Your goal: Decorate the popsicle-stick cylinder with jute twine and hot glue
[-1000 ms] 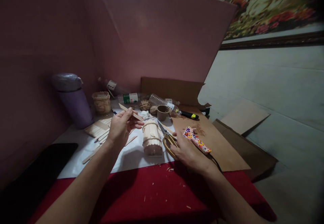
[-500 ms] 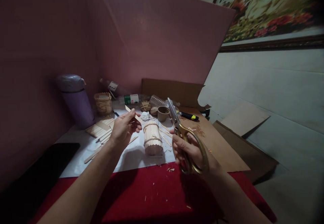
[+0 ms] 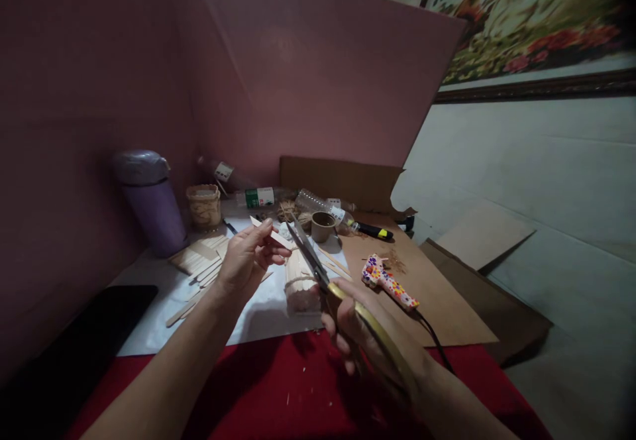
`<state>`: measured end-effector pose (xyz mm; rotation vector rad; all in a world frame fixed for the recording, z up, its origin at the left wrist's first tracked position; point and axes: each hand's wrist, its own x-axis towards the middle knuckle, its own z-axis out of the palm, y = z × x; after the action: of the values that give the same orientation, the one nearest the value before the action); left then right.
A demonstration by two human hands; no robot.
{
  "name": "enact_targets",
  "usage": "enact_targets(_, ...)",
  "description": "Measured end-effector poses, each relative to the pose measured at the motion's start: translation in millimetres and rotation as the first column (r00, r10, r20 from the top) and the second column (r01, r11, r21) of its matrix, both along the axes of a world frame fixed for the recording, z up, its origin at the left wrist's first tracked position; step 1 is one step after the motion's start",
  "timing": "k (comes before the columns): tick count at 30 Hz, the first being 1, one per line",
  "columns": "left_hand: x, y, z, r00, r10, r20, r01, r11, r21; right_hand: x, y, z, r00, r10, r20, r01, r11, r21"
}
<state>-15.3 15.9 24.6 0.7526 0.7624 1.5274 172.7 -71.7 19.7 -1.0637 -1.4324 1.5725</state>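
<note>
Between the thumb and fingers of my left hand [image 3: 248, 252] is a flat wooden craft stick [image 3: 278, 237], its right end pointing toward the scissors. My right hand [image 3: 355, 324] is closed around the gold handles of large scissors [image 3: 312, 254]. Their blades are slightly parted and reach up and left, close to the stick's free end; contact I cannot tell. Below lies a small cylinder covered in wooden sticks [image 3: 299, 281], on its side on the white sheet, partly hidden by the scissors.
Loose craft sticks [image 3: 206, 271] lie at left near a purple bottle [image 3: 154, 208] and a stick-covered cup [image 3: 203, 207]. Behind are plastic bottles [image 3: 258, 197], twine and a brown pot [image 3: 322, 226]. A flowery glue gun [image 3: 390, 282] and a utility knife [image 3: 375, 231] rest on cardboard at right.
My right hand has swung the scissors left and tilted their blades toward the stick. The glue gun has come into view behind it. My left hand has shifted slightly right.
</note>
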Motion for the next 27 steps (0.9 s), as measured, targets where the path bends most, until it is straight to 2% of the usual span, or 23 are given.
enact_targets(6, 0.9, -1.2, 0.2, 0.999, 0.042, -0.030, -0.042, 0.999, 0.023, -6.7, 1.7, -13.9, 0.994, 0.043, 0.100, -0.045, 0.999, 0.017)
enact_targets(10, 0.9, -2.5, 1.1, 0.998, 0.051, -0.033, -0.051, 0.998, 0.026, -7.7, 3.6, -19.8, 0.998, 0.044, 0.041, -0.044, 0.999, 0.016)
enact_targets(14, 2.0, -3.9, 1.7, 0.999, 0.041, -0.027, -0.040, 0.999, 0.034, -9.0, -0.3, -20.1, 0.999, 0.031, -0.019, -0.032, 0.999, -0.035)
enact_targets(20, 2.4, -4.0, -0.3, 1.000, 0.018, -0.019, -0.018, 0.999, 0.040, -10.4, -2.8, -19.9, 0.999, 0.007, -0.036, -0.008, 0.999, -0.036)
enact_targets(27, 0.5, -3.3, -1.9, 1.000, -0.019, -0.006, 0.020, 0.998, 0.066, -11.4, -8.6, -12.7, 0.996, -0.026, -0.090, 0.019, 0.997, -0.080)
